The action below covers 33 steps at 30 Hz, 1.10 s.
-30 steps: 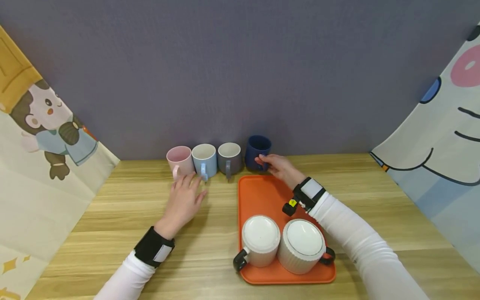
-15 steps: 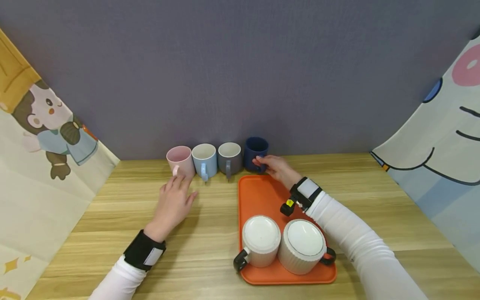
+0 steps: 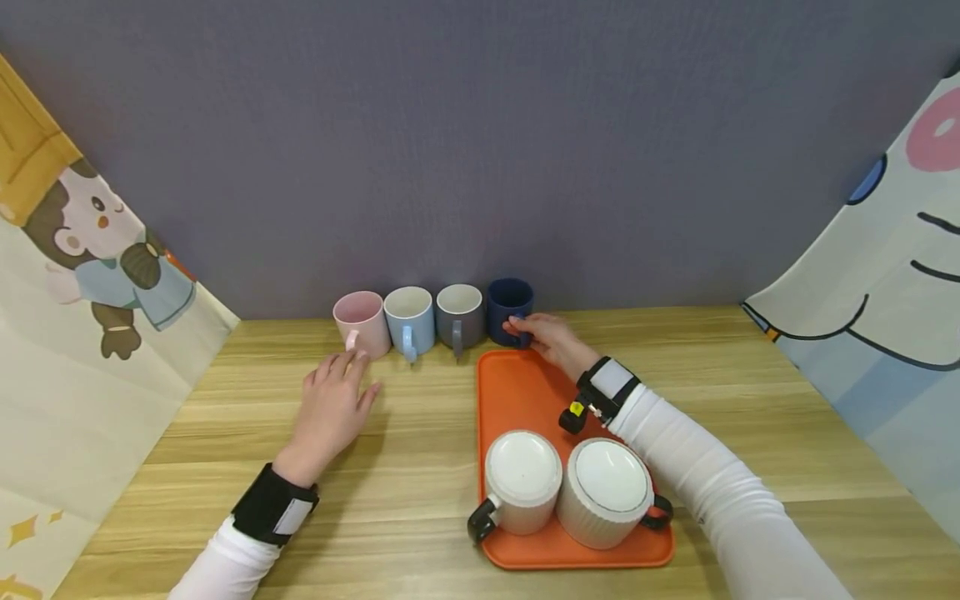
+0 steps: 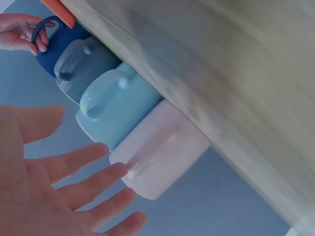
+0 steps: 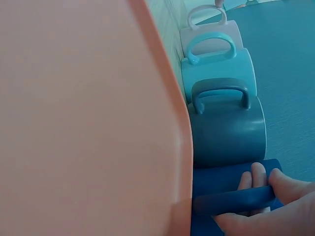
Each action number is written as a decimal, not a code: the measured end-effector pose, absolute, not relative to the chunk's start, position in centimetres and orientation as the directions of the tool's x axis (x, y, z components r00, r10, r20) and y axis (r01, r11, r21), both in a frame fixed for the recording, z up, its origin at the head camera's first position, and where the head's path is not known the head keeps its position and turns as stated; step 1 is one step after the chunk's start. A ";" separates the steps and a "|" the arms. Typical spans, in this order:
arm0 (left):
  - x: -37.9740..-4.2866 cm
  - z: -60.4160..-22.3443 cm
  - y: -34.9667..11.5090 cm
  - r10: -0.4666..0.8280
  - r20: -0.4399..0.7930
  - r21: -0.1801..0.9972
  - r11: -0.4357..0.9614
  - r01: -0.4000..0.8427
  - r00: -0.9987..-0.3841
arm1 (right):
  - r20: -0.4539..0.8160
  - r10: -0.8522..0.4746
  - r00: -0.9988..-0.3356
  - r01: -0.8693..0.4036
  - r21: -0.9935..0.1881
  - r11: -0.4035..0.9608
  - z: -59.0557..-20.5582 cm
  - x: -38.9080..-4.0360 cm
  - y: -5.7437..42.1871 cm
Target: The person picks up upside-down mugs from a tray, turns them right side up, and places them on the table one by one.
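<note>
My right hand (image 3: 551, 337) grips the handle of a navy blue mug (image 3: 510, 302); in the right wrist view the fingers curl through that handle (image 5: 235, 200). The mug stands upright at the right end of a row, beside a grey mug (image 3: 460, 315). Left of the grey one come a light blue mug (image 3: 409, 320) and a pink mug (image 3: 362, 322), handles facing me. My left hand (image 3: 330, 404) is spread, its fingertips right at the pink mug's handle and holding nothing. In the left wrist view its fingers (image 4: 93, 184) are straight and apart.
An orange tray (image 3: 517, 387) lies in front of the navy mug. Near its front edge two whitish ribbed mugs, a left one (image 3: 522, 483) and a right one (image 3: 606, 492), stand upside down with black handles. A grey wall (image 3: 480, 150) rises behind the row.
The navy mug has come down and left, close beside the grey mug, with my right hand on its handle. My left hand has drawn back left, away from the light blue mug.
</note>
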<state>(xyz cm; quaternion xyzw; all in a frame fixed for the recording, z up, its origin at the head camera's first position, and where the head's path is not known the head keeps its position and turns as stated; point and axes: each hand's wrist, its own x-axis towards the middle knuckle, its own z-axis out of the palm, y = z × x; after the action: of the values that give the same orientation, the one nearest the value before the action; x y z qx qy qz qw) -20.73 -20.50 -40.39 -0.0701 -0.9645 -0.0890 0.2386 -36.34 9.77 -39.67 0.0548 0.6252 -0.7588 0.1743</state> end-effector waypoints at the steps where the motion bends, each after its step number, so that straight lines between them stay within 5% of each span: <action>1: -20.7 -40.4 -20.6 0.092 0.476 0.140 0.974 0.179 -0.874 | -0.299 -0.198 -0.933 0.331 -0.930 -0.157 -39.7 -36.4 9.7; 33: -20.9 -40.9 -21.3 0.102 0.469 0.134 0.974 0.185 -0.877 | -0.251 -0.210 -0.945 0.241 -0.968 0.074 -39.9 -36.3 9.9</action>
<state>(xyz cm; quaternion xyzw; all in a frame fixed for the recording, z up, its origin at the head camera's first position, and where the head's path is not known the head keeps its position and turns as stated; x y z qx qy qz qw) -20.88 -21.31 -40.92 -0.0743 -0.9649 -0.0874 0.2363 -36.28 9.90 -39.89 0.0106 0.7140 -0.6802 0.1657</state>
